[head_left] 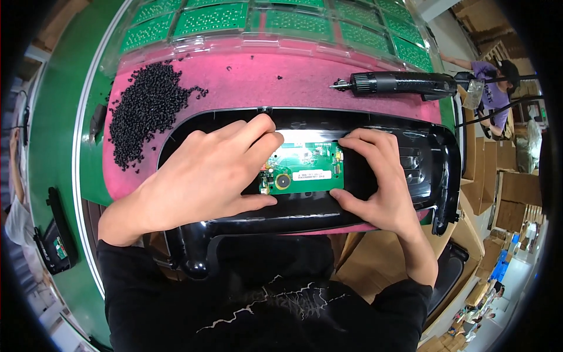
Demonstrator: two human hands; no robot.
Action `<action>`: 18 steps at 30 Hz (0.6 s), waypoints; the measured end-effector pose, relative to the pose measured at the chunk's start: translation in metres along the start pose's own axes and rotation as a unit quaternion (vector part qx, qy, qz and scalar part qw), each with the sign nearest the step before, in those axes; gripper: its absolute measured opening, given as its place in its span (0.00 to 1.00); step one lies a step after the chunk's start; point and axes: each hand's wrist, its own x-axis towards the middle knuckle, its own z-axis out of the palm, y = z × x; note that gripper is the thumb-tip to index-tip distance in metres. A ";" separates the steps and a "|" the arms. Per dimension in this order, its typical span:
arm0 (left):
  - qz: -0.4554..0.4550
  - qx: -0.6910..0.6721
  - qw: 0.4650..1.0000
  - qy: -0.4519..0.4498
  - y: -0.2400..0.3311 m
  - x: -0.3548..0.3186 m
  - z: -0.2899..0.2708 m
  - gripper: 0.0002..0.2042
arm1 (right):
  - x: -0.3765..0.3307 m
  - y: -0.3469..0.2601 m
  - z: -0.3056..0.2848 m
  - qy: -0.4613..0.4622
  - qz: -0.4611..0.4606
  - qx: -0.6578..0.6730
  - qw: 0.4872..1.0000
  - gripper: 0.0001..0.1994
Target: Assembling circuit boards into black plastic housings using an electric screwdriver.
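A green circuit board (311, 161) with a white label and a round buzzer-like part lies at the middle of a large black plastic housing (246, 220). My left hand (217, 167) grips the board's left end, its thumb near the lower corner and its fingers curled over the upper one. At the other end, my right hand (378, 176) has its fingertips on the upper right corner and its thumb at the lower right. The housing lies hollow side up across the pink mat, its near edge toward my body.
Black screws (146, 108) form a pile on the pink mat (252, 82) at left. A black electric screwdriver (404, 85) lies beyond the housing. Clear trays of green boards (211, 19) stand at the back. A cardboard box (375, 264) is near my right arm; another person (495, 88) is far right.
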 end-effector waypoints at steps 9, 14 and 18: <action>0.027 0.014 1.000 0.008 -0.003 -0.005 0.002 0.31 | -0.001 -0.004 -0.004 -0.023 0.019 -0.030 0.999 0.36; 0.041 0.003 0.999 0.033 -0.009 -0.015 -0.005 0.29 | 0.002 -0.007 -0.027 0.029 0.072 0.050 0.996 0.36; 0.030 -0.040 0.971 0.235 -0.032 -0.008 -0.023 0.15 | -0.001 0.035 -0.072 0.237 0.145 -0.106 0.955 0.24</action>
